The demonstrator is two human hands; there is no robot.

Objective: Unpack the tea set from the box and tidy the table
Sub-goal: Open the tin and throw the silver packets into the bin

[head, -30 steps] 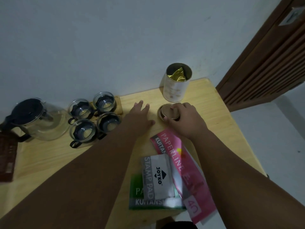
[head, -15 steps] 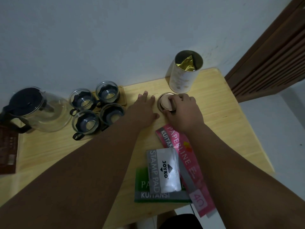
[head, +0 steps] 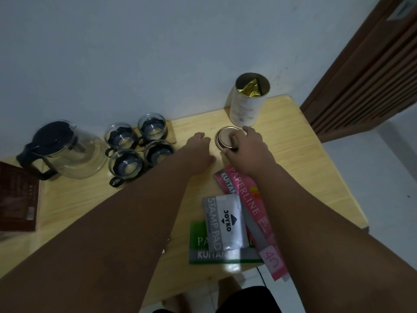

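A glass teapot [head: 67, 150] with a black lid stands at the table's back left. Beside it are several glass cups [head: 126, 164] with black holders, two of them on a wooden coaster [head: 170, 132]. An open white canister [head: 247, 101] with a gold foil bag inside stands at the back. Its round lid [head: 223, 137] lies flat on the table just in front of it. My right hand [head: 248, 150] is curled over the lid, fingers gripping its edge. My left hand [head: 199, 150] rests flat on the table left of the lid.
A pink Paperline receipt book [head: 250, 208], a grey stamp pad packet [head: 223, 222] and a green receipt book [head: 203, 247] lie near the front edge. A dark brown box [head: 15, 197] sits at the far left. A wooden door [head: 372, 64] is on the right.
The view has shifted slightly. My right hand stays on the lid and has closed a little more around it; my left hand stays flat beside it.
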